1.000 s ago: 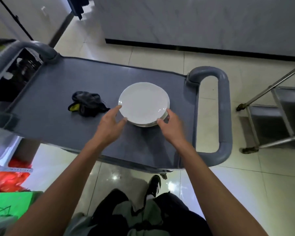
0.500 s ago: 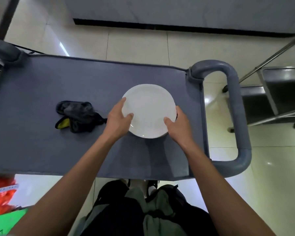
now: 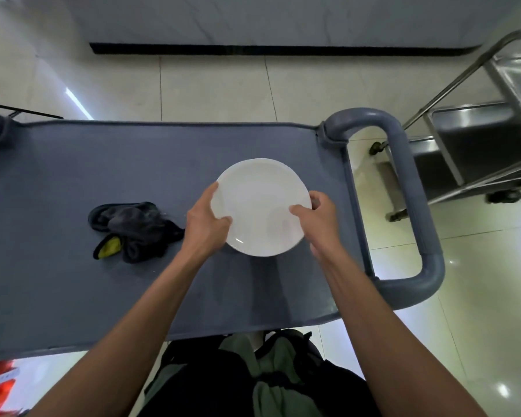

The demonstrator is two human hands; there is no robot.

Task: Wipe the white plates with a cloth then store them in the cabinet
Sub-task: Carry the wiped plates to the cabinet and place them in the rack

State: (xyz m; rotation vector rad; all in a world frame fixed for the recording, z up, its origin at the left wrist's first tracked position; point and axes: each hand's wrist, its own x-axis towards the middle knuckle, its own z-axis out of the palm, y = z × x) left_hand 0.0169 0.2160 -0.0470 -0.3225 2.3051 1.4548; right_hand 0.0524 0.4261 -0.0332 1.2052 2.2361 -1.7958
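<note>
White round ceramic plates [image 3: 260, 206] are held by both hands above the flat top of a grey plastic trolley [image 3: 103, 170]. Only the top plate shows fully; how many lie under it I cannot tell. The left hand [image 3: 205, 224] grips the left rim, with the thumb on the upper face and the other fingers hidden below. The right hand [image 3: 316, 219] grips the right rim in the same way, thumb on top and fingers curled under the edge. A shadow lies on the trolley top just below the plates, nearer to the person.

To the left of the left hand, close but apart from it, a crumpled dark grey cloth [image 3: 136, 227] with a small yellow part lies on the trolley top. The trolley has a thick rounded grey handle [image 3: 409, 200] at its right end. Behind this handle stands a steel cart [image 3: 475, 139] on a glossy pale tile floor [image 3: 211, 88].
</note>
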